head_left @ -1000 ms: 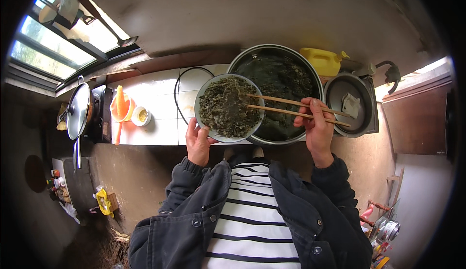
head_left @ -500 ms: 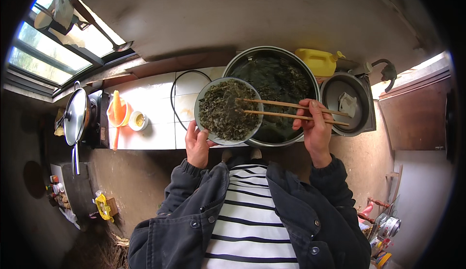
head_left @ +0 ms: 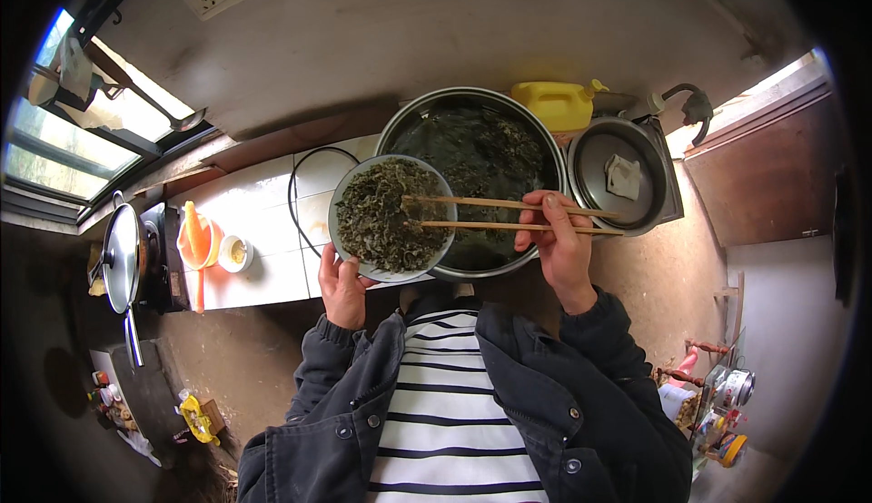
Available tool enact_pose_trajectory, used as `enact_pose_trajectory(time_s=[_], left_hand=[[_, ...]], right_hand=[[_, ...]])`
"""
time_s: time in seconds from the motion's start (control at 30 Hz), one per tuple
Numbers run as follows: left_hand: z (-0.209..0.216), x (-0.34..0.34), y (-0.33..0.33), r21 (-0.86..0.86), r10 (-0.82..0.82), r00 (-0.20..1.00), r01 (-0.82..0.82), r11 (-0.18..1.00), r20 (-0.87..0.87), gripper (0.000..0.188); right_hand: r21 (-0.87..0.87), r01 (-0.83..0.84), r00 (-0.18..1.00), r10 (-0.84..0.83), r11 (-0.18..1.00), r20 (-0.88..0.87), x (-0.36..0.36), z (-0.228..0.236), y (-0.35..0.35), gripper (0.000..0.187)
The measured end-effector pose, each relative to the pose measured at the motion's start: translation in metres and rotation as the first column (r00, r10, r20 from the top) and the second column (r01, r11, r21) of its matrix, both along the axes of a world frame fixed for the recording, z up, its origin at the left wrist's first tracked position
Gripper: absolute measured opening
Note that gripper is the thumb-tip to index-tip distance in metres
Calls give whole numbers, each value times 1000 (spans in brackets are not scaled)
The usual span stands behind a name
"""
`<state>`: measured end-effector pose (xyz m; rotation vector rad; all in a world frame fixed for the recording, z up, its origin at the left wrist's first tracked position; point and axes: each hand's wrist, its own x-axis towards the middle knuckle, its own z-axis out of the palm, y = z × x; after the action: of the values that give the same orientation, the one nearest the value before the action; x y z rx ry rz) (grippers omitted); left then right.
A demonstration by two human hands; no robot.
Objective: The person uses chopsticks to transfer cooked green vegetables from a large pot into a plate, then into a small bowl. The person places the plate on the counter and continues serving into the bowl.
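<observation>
Two long wooden chopsticks (head_left: 509, 214), pinched in my right hand (head_left: 561, 247), reach into the grey round bowl of dark greens (head_left: 389, 218). Left hand (head_left: 343, 287) fingers curl under its rim, tilting it over the large metal pot (head_left: 481, 153). White tiled tabletop (head_left: 272, 271) lies left; yellow plastic jug (head_left: 556, 103) behind.

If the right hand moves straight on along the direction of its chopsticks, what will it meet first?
Probably the greens on the plate held by the left hand: the chopsticks in the right hand point left, their tips already at the greens.
</observation>
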<state>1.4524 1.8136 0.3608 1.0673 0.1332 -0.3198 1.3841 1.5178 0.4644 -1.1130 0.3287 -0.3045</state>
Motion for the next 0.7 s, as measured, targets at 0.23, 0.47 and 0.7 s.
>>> enact_pose_trajectory(time_s=[0.23,0.47,0.7], left_hand=[[-1,1,-2,-6,5,1000,-5,1000,17,37],[0,2,-1,-6,37,999,-37,999,34,37],[4,2,0,-11,109,994,-109,994,23,33]], right_hand=[[60,157,987,-160,986,35,-5,-8,-26,32],[-105,276,956,-284,956,-77,-8,-40,-62,34],[-276,242,948,-288,930,-139,-5,-72,-81,34]])
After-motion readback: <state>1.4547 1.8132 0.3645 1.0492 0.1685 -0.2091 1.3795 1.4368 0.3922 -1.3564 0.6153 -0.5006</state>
